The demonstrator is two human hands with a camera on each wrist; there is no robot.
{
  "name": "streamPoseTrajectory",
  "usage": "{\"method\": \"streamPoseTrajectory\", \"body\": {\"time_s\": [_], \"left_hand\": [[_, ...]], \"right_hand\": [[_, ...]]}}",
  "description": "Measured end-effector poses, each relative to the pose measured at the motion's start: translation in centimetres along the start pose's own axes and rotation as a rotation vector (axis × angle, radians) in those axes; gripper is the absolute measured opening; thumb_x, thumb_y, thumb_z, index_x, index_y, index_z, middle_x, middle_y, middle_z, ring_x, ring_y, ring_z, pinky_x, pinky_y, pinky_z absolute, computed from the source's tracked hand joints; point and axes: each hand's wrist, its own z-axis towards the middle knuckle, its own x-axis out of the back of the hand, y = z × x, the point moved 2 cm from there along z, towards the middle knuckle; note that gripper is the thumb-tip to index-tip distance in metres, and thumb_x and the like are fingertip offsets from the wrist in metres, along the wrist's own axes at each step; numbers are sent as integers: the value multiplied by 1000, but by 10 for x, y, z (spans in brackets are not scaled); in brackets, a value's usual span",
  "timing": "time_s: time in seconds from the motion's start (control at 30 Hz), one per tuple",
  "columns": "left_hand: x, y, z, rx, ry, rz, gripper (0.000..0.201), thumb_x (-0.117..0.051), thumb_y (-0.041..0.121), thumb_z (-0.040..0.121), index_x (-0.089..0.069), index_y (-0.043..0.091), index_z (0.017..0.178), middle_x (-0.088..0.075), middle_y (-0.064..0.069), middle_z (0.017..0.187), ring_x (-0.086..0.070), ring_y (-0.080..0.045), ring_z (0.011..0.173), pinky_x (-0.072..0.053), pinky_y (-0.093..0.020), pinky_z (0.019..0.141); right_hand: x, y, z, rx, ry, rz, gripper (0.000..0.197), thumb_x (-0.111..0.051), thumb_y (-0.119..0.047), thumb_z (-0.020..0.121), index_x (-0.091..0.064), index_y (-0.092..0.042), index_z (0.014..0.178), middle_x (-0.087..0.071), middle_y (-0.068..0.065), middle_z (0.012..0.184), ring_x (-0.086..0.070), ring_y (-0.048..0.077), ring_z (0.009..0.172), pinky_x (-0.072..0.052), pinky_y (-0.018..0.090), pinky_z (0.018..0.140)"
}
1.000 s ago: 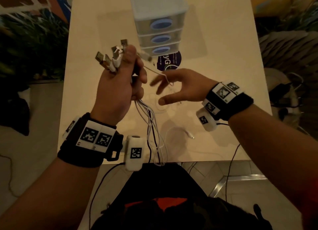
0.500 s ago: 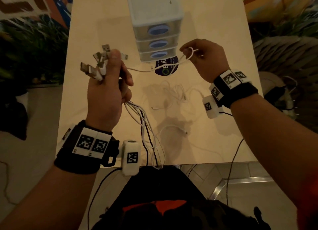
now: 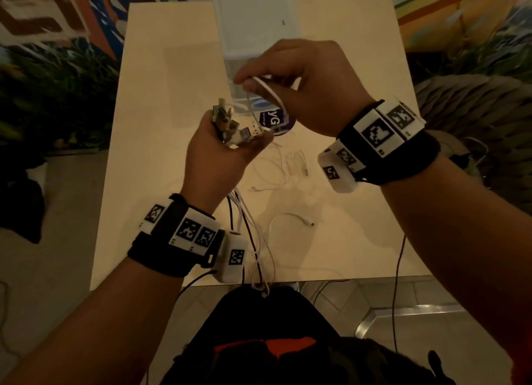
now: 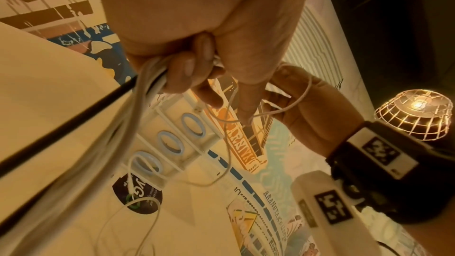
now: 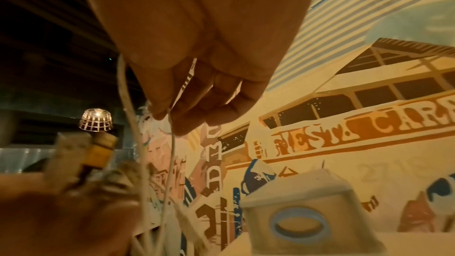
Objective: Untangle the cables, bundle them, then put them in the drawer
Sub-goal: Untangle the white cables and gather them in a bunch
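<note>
You have a pale desk (image 3: 161, 102) in front of you, with a round dark sticker (image 3: 275, 121) on its top. A painted mural (image 5: 344, 133) with orange lettering covers the wall behind. A lit wire-cage lamp (image 4: 416, 112) hangs at the side. Dark plants (image 3: 57, 96) stand left of the desk, over a tiled floor (image 3: 403, 295).

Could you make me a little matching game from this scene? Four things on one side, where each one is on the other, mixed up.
Things:
1. USB plugs
2. thin white cable
3. drawer unit
4. loose white cables

Places:
A. stands at the table's far end
B. pinched in the right hand
C. lying on the table
D. bunched in the left hand

Pairs: 1-D, 2-B, 3-A, 4-C
</note>
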Motion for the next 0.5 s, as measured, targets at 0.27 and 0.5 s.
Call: {"method": "streamPoseTrajectory", "body": {"time_s": [0.27,0.5], "left_hand": [[-4,-8,8,-42,-13,-37,19,-68,36,91,-59,21,99,-65,9,75,-63,-1,60,-49,-20,65],[-4,-4,6,-97,11,-24,61,-80,53,69,-62,17,115,-70,5,102,-68,-8,97,-57,-36,89]], "right_hand": [[-7,-17,-7,-16,-2,282,18,-68,-25,97,-77,-18,111,-70,-16,94,-71,3,83,-58,23,77],[-20,-24,-19,-80,16,606,16,-71,-10,94,-75,-5,109,-78,11,95,-76,21,87,-62,37,79]]}}
